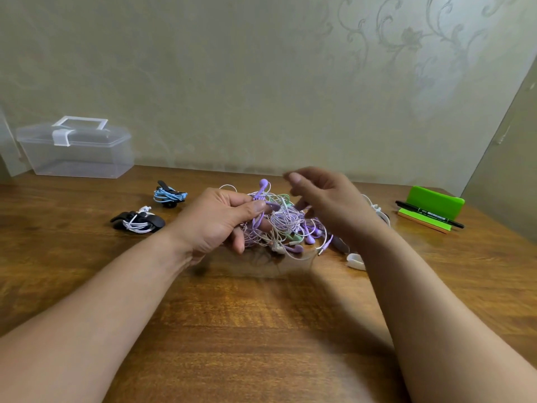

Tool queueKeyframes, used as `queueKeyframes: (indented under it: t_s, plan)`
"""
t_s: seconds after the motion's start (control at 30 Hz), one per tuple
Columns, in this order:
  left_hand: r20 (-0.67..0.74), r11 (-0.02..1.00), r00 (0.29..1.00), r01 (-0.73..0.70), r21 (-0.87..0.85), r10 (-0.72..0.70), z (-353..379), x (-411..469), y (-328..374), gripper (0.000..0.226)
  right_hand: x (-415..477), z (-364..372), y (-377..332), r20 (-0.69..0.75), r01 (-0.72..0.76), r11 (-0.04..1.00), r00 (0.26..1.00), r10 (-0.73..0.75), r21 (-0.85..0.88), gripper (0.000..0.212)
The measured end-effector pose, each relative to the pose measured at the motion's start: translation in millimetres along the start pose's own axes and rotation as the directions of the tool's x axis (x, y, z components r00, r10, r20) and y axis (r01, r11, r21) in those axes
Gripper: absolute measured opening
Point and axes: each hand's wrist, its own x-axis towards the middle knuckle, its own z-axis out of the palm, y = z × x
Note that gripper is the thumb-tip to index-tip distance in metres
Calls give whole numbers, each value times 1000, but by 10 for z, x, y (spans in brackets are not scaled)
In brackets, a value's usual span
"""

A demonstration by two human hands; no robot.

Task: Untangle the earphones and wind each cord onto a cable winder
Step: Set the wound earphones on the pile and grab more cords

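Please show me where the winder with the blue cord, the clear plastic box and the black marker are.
winder with the blue cord [170,196]: head view, on the wound blue turns.
clear plastic box [78,159]: head view, on its front wall.
black marker [430,215]: head view, on the middle of its barrel.

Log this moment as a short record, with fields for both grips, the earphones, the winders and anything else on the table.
left grip: holds one side of the earphone tangle
right grip: raised over the tangle, blurred; hold unclear
tangle colours: purple, white, green
wound winders: white-cord winder, blue-cord winder, both left of the tangle
other: clear box back left; green stand and black marker right
surface: wooden table
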Motion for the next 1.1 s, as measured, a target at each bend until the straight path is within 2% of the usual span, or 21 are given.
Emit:
queueKeyframes:
  t_s: [0.07,0.13,0.23,0.3,0.5,0.6,0.7,0.77,0.8,0.83,0.87,0.9,0.97,1.1]
  plan:
    - [-9,1000,1000,-7,7,8,-13,4,-4,25,67,-220,65,-203,-41,961,979,-16,-275,20]
    - [-3,1000,1000,-13,2,13,-23,4,-10,25,112,-477,168,-320,-178,841,947,7,-510,18]
    - [-9,1000,1000,-13,4,13,-16,12,-20,25,91,-642,290,-252,-364,634,931,263,-682,23]
    - [-11,1000,1000,-15,-4,15,-10,7,-20,25,65,-632,331,-177,-374,573,912,371,-729,32]
    - [-15,999,1000,-19,-33,18,-20,-3,-4,24,63,-633,272,-170,-325,649,941,292,-688,15]
    - [-26,993,1000,-6,-120,3,-24,-4,15,24,53,-611,306,-174,-324,675,943,282,-662,10]
    - [-4,973,1000,-13,-231,13,-67,11,24,28,42,-640,272,-265,-296,701,951,157,-649,9]
    - [31,942,999,-1,-336,13,-99,17,40,31,50,-639,190,-349,-236,820,936,48,-522,16]
    - [53,916,998,1,-401,22,-108,19,46,33,40,-610,111,-355,-188,907,934,46,-376,15]
    - [74,885,997,2,-466,37,-120,18,57,35,22,-547,8,-309,-147,973,947,87,-175,10]
    - [94,852,994,1,-523,56,-131,15,67,36,-6,-456,-92,-208,-132,991,969,137,37,5]
    - [113,825,991,1,-566,77,-140,15,76,37,-39,-342,-178,-84,-148,962,982,171,231,5]
    - [137,789,985,2,-615,105,-158,18,87,34,-93,-104,-293,125,-245,856,969,212,456,11]
    - [104,793,992,4,-609,75,-157,45,98,40,-174,201,-421,425,-423,701,886,187,574,10]
